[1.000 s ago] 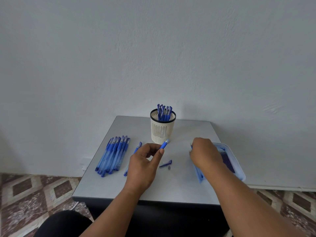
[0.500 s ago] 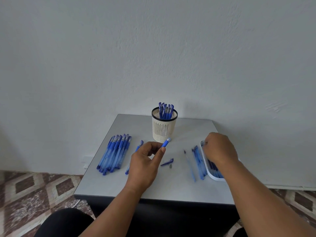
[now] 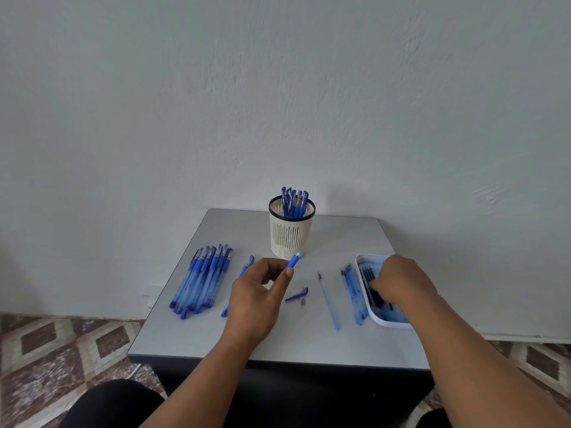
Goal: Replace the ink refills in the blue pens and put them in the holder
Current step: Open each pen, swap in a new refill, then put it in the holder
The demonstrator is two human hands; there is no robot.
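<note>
Blue pen barrel (image 3: 293, 260) pinched betw. thumb and fingers of left hand (image 3: 258, 299), raised above table centre, tip end pointing up and right toward holder (image 3: 290, 234). Holder far centre, cream mesh w/ black rim, several blue pens (image 3: 293, 203) standing inside. Right hand (image 3: 398, 281) reaching into white tray (image 3: 364, 262) at right edge, fingertips down among dark refills (image 3: 369, 274); fingers bent, but can't tell if anything grasped. Just left of tray: small row of refills (image 3: 352, 293) flat on table, plus one single refill (image 3: 329, 301) lying apart, slanted. Near centre: loose pen cap (image 3: 297, 294) and small grey tip piece (image 3: 303, 302) beside it. Left side: bundle of capped pens (image 3: 202, 279) side by side, one separate pen (image 3: 244, 270) partly hidden behind left hand. Grey table (image 3: 309, 344) against pale wall, patterned floor tiles (image 3: 61, 344) below.
</note>
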